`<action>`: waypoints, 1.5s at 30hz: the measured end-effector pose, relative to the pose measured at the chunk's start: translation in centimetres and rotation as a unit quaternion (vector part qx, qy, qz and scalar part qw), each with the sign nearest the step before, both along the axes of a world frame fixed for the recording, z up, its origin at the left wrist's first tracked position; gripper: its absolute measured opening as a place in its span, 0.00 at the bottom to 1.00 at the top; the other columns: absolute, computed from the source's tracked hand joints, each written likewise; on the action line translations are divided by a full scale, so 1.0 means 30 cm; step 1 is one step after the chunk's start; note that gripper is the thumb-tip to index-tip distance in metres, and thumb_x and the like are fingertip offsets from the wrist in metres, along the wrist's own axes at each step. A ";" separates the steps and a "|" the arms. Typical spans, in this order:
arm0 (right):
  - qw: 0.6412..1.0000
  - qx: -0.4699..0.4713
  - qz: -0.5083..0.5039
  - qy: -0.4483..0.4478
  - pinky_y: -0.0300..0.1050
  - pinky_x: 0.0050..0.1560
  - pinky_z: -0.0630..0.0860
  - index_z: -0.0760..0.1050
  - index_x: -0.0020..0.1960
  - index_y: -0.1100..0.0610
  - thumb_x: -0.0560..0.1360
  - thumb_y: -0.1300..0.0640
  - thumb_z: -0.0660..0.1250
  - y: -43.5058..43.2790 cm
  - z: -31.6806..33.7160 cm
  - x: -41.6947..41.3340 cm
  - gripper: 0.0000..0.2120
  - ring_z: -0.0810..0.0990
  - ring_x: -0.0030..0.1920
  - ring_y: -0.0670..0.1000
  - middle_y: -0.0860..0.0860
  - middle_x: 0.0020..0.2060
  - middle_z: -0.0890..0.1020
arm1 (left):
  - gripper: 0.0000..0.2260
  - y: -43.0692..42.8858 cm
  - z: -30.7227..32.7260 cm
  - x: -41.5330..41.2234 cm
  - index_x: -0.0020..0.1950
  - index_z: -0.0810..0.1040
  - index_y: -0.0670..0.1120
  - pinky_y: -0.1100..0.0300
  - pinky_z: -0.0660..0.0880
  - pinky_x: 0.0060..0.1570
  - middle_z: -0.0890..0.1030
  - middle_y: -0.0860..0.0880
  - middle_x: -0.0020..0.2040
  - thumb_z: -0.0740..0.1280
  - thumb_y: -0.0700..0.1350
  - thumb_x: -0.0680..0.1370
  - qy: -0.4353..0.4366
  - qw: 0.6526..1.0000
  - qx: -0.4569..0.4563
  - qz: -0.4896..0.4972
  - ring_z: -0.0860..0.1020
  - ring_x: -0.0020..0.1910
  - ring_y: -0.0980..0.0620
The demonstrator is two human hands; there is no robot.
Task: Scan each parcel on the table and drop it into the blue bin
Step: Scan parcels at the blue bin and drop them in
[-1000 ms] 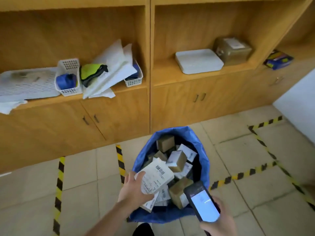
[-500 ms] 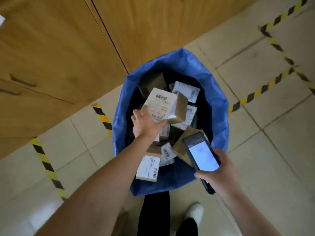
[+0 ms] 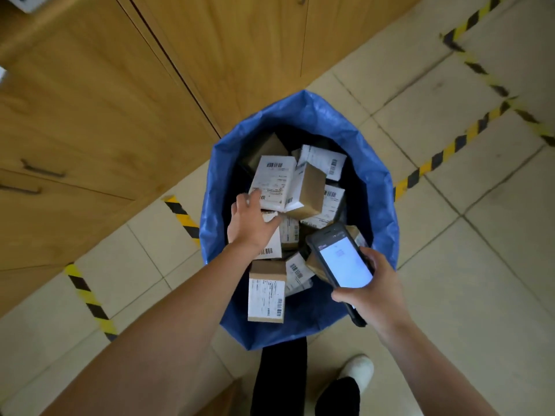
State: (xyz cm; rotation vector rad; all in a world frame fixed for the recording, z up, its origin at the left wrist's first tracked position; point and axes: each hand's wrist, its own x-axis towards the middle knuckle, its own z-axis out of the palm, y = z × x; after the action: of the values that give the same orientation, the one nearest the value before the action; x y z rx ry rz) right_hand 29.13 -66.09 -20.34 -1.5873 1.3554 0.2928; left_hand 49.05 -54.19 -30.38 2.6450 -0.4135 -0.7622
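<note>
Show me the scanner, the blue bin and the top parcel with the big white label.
scanner [image 3: 345, 262]: head view, on its lit screen.
blue bin [image 3: 303, 109]: head view, on the far rim.
top parcel [image 3: 274, 181]: head view, on its white label.

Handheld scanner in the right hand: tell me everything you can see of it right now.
The handheld scanner is a slim black slab, plastic by its look, its lit pale screen facing up. It tilts, top end pointing up-left over the parcels in the blue bin. The right hand grips its lower half, thumb on the near edge, fingers along the far side; its bottom end sticks out below the hand.
</note>
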 end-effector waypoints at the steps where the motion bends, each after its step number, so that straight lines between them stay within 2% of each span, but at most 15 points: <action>1: 1.000 0.001 -0.002 -0.009 0.44 0.43 0.73 0.68 0.67 0.48 0.58 0.62 0.76 -0.002 0.020 -0.001 0.40 0.76 0.53 0.49 0.44 0.52 0.77 | 0.30 0.011 0.025 -0.003 0.72 0.63 0.52 0.47 0.73 0.54 0.66 0.46 0.67 0.69 0.57 0.73 0.000 1.000 0.004 -0.010 0.66 0.65 0.44; 4: 1.000 0.000 -0.002 -0.030 0.41 0.40 0.72 0.69 0.66 0.49 0.56 0.61 0.77 -0.006 0.086 -0.007 0.39 0.76 0.53 0.50 0.44 0.52 0.77 | 0.25 0.041 0.108 -0.014 0.70 0.65 0.52 0.47 0.75 0.52 0.70 0.46 0.64 0.69 0.54 0.75 0.005 0.999 0.014 -0.051 0.70 0.63 0.45; 8: 0.998 -0.021 -0.011 -0.061 0.46 0.45 0.75 0.71 0.62 0.50 0.50 0.55 0.72 -0.001 0.185 -0.034 0.39 0.77 0.53 0.52 0.46 0.52 0.78 | 0.22 0.069 0.236 -0.042 0.68 0.68 0.51 0.48 0.77 0.50 0.73 0.48 0.62 0.68 0.51 0.76 0.005 0.996 0.003 -0.089 0.74 0.60 0.48; 10: 0.997 -0.030 -0.011 -0.073 0.47 0.46 0.75 0.71 0.62 0.51 0.51 0.56 0.73 0.002 0.238 -0.059 0.39 0.77 0.54 0.51 0.46 0.52 0.78 | 0.20 0.076 0.305 -0.064 0.66 0.70 0.51 0.50 0.77 0.50 0.75 0.50 0.60 0.68 0.51 0.76 0.007 0.994 0.002 -0.106 0.75 0.58 0.50; 14: 0.996 -0.041 -0.005 -0.081 0.56 0.55 0.76 0.70 0.64 0.51 0.53 0.58 0.76 -0.004 0.340 -0.124 0.39 0.76 0.55 0.52 0.47 0.54 0.77 | 0.17 0.078 0.448 -0.129 0.64 0.73 0.51 0.53 0.76 0.50 0.76 0.52 0.59 0.68 0.50 0.76 0.002 0.993 -0.017 -0.117 0.77 0.55 0.52; 18: 0.993 -0.048 -0.004 -0.105 0.53 0.51 0.77 0.70 0.62 0.52 0.55 0.60 0.77 -0.029 0.429 -0.196 0.37 0.76 0.54 0.52 0.49 0.54 0.77 | 0.16 0.075 0.595 -0.210 0.64 0.73 0.51 0.57 0.73 0.45 0.76 0.53 0.58 0.67 0.50 0.76 -0.025 0.993 -0.027 -0.116 0.76 0.53 0.55; 22: 0.991 -0.049 -0.026 -0.119 0.54 0.52 0.77 0.68 0.65 0.52 0.56 0.61 0.77 -0.059 0.491 -0.255 0.39 0.76 0.55 0.53 0.49 0.56 0.76 | 0.15 0.075 0.693 -0.296 0.63 0.73 0.53 0.59 0.72 0.43 0.76 0.55 0.57 0.66 0.50 0.76 -0.036 0.993 -0.025 -0.111 0.74 0.48 0.58; 25: 0.989 -0.046 -0.052 -0.129 0.50 0.49 0.76 0.68 0.66 0.51 0.54 0.60 0.77 -0.071 0.524 -0.292 0.41 0.76 0.54 0.53 0.49 0.56 0.75 | 0.15 0.078 0.738 -0.346 0.63 0.73 0.54 0.59 0.74 0.44 0.75 0.56 0.57 0.65 0.50 0.77 -0.031 0.993 -0.032 -0.112 0.75 0.50 0.58; 29: 0.986 -0.032 -0.093 -0.137 0.44 0.39 0.73 0.68 0.64 0.48 0.49 0.51 0.74 -0.057 0.563 -0.330 0.43 0.77 0.49 0.50 0.43 0.50 0.76 | 0.14 0.095 0.766 -0.373 0.62 0.73 0.54 0.59 0.75 0.47 0.75 0.56 0.55 0.65 0.50 0.77 -0.022 0.990 -0.037 -0.135 0.75 0.52 0.58; 34: 0.983 -0.036 -0.133 -0.119 0.40 0.32 0.70 0.66 0.63 0.44 0.52 0.56 0.74 -0.015 0.585 -0.357 0.41 0.77 0.45 0.45 0.43 0.52 0.76 | 0.11 0.069 0.764 -0.327 0.60 0.74 0.53 0.56 0.76 0.50 0.74 0.56 0.52 0.64 0.48 0.77 -0.009 0.980 -0.052 -0.192 0.75 0.50 0.57; 36: 0.979 -0.035 -0.170 -0.110 0.40 0.28 0.72 0.67 0.61 0.42 0.50 0.56 0.72 0.007 0.586 -0.347 0.40 0.80 0.43 0.49 0.43 0.51 0.77 | 0.10 0.037 0.763 -0.290 0.59 0.75 0.54 0.56 0.76 0.49 0.75 0.56 0.51 0.64 0.48 0.78 -0.010 0.973 -0.063 -0.223 0.75 0.49 0.57; 40: 0.962 -0.050 -0.247 -0.109 0.40 0.21 0.72 0.67 0.61 0.43 0.48 0.55 0.69 0.100 0.589 -0.291 0.40 0.81 0.38 0.53 0.46 0.50 0.78 | 0.11 0.003 0.751 -0.195 0.59 0.76 0.53 0.59 0.76 0.51 0.76 0.57 0.52 0.65 0.50 0.78 0.003 0.952 -0.083 -0.295 0.75 0.50 0.59; 45: 0.929 -0.073 -0.348 -0.108 0.39 0.22 0.72 0.68 0.62 0.45 0.52 0.58 0.72 0.263 0.621 -0.199 0.40 0.80 0.39 0.48 0.40 0.48 0.76 | 0.09 -0.011 0.780 -0.071 0.57 0.75 0.54 0.57 0.76 0.49 0.75 0.57 0.51 0.64 0.51 0.77 -0.004 0.904 -0.082 -0.419 0.76 0.49 0.58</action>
State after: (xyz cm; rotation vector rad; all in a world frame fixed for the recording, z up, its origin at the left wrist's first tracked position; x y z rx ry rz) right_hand 23.15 -58.21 -1.72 -1.1124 1.6875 -0.4117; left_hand 46.92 -54.53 -6.97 2.2459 -1.5936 -0.8819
